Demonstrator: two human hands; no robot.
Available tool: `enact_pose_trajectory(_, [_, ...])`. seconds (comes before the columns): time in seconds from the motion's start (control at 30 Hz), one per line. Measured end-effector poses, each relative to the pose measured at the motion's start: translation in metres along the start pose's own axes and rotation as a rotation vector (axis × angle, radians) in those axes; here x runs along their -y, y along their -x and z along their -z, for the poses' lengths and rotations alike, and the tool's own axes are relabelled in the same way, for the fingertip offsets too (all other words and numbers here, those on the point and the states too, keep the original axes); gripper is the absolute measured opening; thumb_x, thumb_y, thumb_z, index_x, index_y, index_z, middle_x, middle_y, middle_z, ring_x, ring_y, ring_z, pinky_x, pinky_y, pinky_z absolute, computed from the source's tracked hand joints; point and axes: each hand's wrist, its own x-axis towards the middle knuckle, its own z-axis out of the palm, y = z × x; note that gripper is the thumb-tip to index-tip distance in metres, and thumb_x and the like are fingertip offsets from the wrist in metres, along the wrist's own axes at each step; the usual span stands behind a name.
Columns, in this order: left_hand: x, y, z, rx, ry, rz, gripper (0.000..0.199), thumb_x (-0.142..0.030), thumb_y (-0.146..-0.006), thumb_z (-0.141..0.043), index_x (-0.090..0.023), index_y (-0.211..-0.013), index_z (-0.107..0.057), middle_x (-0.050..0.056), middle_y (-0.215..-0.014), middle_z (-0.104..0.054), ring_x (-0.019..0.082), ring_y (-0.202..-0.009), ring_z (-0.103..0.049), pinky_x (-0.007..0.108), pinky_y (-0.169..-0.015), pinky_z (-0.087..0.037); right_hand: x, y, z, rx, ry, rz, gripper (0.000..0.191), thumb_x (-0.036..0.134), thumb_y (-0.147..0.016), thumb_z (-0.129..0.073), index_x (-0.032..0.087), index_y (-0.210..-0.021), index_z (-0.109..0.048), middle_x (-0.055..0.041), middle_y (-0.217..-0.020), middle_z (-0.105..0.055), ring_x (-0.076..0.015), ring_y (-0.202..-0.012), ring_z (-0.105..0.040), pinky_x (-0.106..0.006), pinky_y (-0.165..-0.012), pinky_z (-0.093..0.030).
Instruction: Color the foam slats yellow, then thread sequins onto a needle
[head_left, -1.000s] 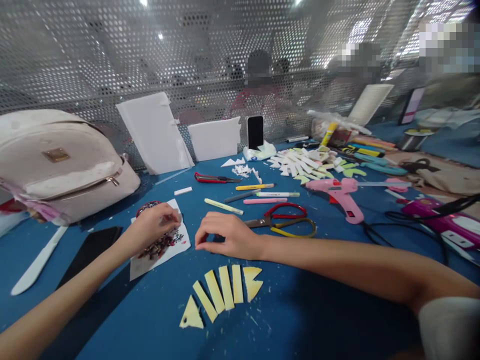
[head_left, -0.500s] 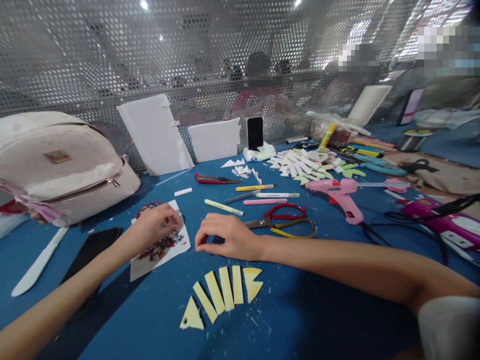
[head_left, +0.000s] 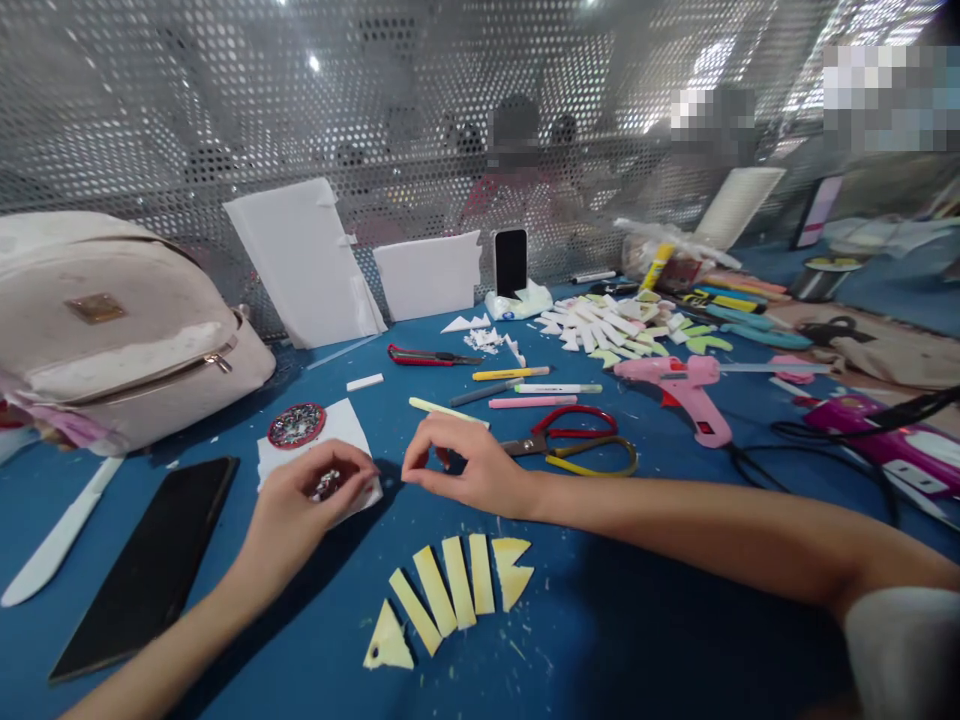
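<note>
My left hand (head_left: 319, 490) is over the right part of a white paper (head_left: 346, 425), thumb and fingertips pinched together; what is between them is too small to name. Dark shiny flakes show through the gap in its fingers. A round red-rimmed dish of glittery bits (head_left: 297, 425) sits on the paper behind it. My right hand (head_left: 469, 465) hovers just right of it, thumb and index finger curled to meet; anything between the tips is too small to see. Below both hands, yellow pieces (head_left: 451, 585) form a fish shape with a triangular head, several strips and a notched tail.
Scissors (head_left: 536, 443), pens (head_left: 532, 403) and a red cutter (head_left: 427, 356) lie beyond my right hand. A pink glue gun (head_left: 694, 390) and white scraps (head_left: 607, 325) are right. A black phone (head_left: 150, 565), white knife (head_left: 64, 535) and backpack (head_left: 142, 330) are left.
My left hand has moved right and nearer, uncovering the round dish. My right hand has shifted slightly right, its thumb and index finger closer together. The view has shifted slightly.
</note>
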Motion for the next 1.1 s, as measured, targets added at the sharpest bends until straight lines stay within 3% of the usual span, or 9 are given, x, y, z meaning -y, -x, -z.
enact_pose_trajectory(0.17, [-0.006, 0.022, -0.016, 0.026, 0.174, 0.048, 0.011, -0.031, -0.084, -0.075, -0.023, -0.090, -0.070, 0.000, -0.084, -0.073, 0.016, -0.074, -0.067, 0.024, -0.070, -0.055, 0.003, 0.001, -0.001, -0.110, -0.038, 0.011, 0.009, 0.021, -0.094, -0.069, 0.016, -0.088, -0.065, -0.0019, -0.081, -0.064, -0.0125, -0.075, -0.056, -0.024, -0.062, -0.042])
enact_pose_trajectory(0.5, [-0.008, 0.023, -0.009, -0.026, 0.286, 0.097, 0.013, -0.022, -0.081, -0.075, -0.025, -0.093, -0.070, 0.001, -0.081, -0.075, 0.017, -0.077, -0.073, 0.025, -0.074, -0.062, 0.001, 0.000, -0.001, -0.106, -0.066, -0.002, 0.007, 0.019, -0.094, -0.068, 0.018, -0.088, -0.065, -0.0016, -0.077, -0.065, -0.0131, -0.071, -0.054, -0.027, -0.062, -0.043])
enact_pose_trajectory(0.77, [-0.001, 0.028, -0.010, -0.108, 0.283, 0.107, 0.021, -0.023, -0.082, -0.079, -0.029, -0.099, -0.069, -0.004, -0.081, -0.075, 0.013, -0.077, -0.074, 0.020, -0.076, -0.061, 0.003, 0.001, 0.003, -0.075, -0.096, -0.008, 0.004, 0.016, -0.095, -0.067, 0.018, -0.093, -0.064, -0.0025, -0.081, -0.065, -0.0139, -0.077, -0.058, -0.028, -0.064, -0.045])
enact_pose_trajectory(1.1, [-0.009, 0.030, -0.011, -0.170, 0.278, 0.139, 0.021, -0.025, -0.078, -0.080, -0.028, -0.095, -0.070, -0.001, -0.080, -0.074, 0.018, -0.077, -0.074, 0.029, -0.078, -0.064, 0.002, 0.000, 0.003, -0.054, -0.071, -0.028, 0.004, 0.017, -0.095, -0.066, 0.019, -0.092, -0.063, -0.0015, -0.080, -0.065, -0.0139, -0.075, -0.057, -0.028, -0.065, -0.047])
